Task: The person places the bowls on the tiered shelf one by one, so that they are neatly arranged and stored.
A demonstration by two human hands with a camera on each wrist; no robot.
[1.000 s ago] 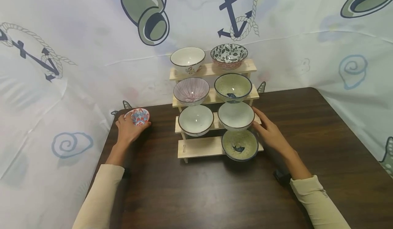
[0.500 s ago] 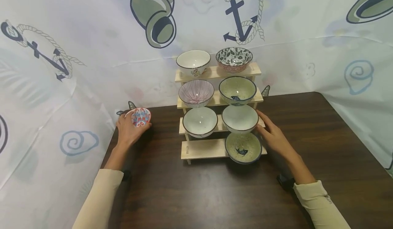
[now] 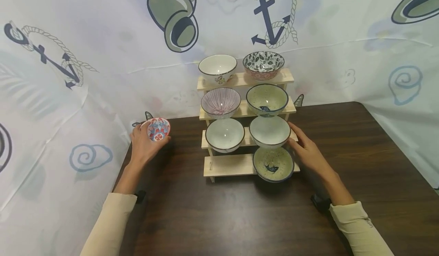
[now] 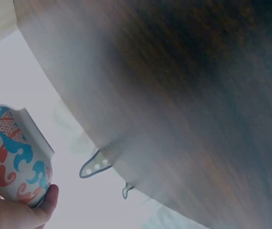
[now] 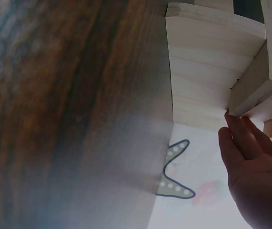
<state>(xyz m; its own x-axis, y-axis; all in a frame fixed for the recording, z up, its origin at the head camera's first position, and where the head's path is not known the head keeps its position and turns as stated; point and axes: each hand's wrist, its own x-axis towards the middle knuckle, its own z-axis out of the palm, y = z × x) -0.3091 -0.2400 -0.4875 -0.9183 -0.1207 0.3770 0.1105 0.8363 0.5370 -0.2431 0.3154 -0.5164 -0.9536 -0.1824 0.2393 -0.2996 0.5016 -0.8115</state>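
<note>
At the far left of the table, my left hand (image 3: pixel 143 146) grips a small bowl (image 3: pixel 159 129) with a red and blue pattern. The left wrist view shows the patterned outside of this bowl (image 4: pixel 16 152) and the thumb pressed against it. My right hand (image 3: pixel 308 151) holds the right end of a stepped wooden stand (image 3: pixel 228 165), thumb and fingers on either side of a shelf end. A white bowl (image 3: pixel 269 131) is right beside those fingers. From the right wrist, fingertips (image 5: pixel 238 131) touch the stand's wooden side (image 5: pixel 257 78).
The stand also carries a green fish bowl (image 3: pixel 273 164) at the front, a white bowl (image 3: pixel 225 135), a purple striped bowl (image 3: pixel 221 103), another green bowl (image 3: pixel 267 99), a white flowered bowl (image 3: pixel 217 69) and a leaf-patterned bowl (image 3: pixel 263 64). A patterned curtain (image 3: pixel 113 84) hangs behind the dark table (image 3: pixel 223 214).
The head view has shifted slightly, so the scene sits further right. The patterned bowl in my left hand looks slightly raised, its inside turned more toward me. My right hand stays at the stand.
</note>
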